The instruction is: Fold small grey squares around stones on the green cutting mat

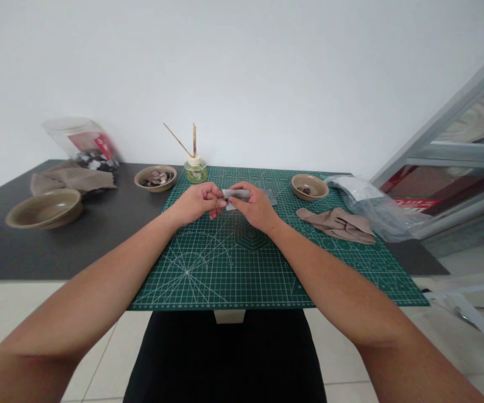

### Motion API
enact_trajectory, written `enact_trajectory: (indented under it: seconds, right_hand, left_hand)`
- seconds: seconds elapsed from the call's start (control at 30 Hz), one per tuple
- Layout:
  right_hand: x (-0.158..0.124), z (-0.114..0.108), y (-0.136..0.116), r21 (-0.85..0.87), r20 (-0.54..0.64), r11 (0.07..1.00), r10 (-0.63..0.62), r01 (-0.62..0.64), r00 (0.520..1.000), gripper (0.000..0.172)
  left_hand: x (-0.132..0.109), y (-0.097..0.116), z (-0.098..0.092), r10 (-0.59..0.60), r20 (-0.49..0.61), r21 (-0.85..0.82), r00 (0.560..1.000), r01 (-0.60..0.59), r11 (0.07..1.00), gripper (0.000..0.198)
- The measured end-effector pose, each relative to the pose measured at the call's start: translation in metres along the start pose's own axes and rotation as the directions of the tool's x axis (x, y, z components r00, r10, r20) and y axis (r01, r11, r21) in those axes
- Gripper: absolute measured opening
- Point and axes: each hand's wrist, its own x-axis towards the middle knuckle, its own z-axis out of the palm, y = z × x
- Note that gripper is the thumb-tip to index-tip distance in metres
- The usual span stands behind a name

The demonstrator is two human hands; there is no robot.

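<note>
Forearms (334, 280), pinched grips (195, 202) (257, 209) on grey strip (236, 193)

Cannot read any word, brand or number. Can see only blurred pale lettering on the red surface (420, 186) at far right, a blurred white mark on the red label (105, 145) at left, and tiny edge marks on the green cutting mat (242, 280).

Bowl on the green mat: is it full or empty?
Neither: the bowl holds a few small dark pieces low inside, and much of its inner wall shows bare.
</note>
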Motion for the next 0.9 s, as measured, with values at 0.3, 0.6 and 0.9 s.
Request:
enact_trajectory:
  seconds: [0.3, 0.6, 0.9]
  right_hand:
    - [0.0, -0.0011, -0.0021, -0.006, 0.008, 1.0, 0.011, -0.011, 1.0, 0.029]
    - [0.0009, -0.0015, -0.0007, 0.02, 0.004, 0.998, 0.065, -0.065, 0.998, 0.034]
    - [-0.0006, -0.0014, -0.0037, 0.093, 0.011, 0.987, 0.132, -0.133, 0.991, 0.037]
  left_hand:
    - [0.0001, -0.0021, -0.0008, -0.005, 0.007, 0.014, 1.0, 0.005, 1.0, 0.031]
    - [-0.0004, 0.0001, -0.0004, -0.018, 0.014, 0.002, 1.0, 0.018, 1.0, 0.034]
    - [-0.0017, 0.0015, -0.0006, 0.003, 0.023, -0.027, 1.0, -0.003, 1.0, 0.032]
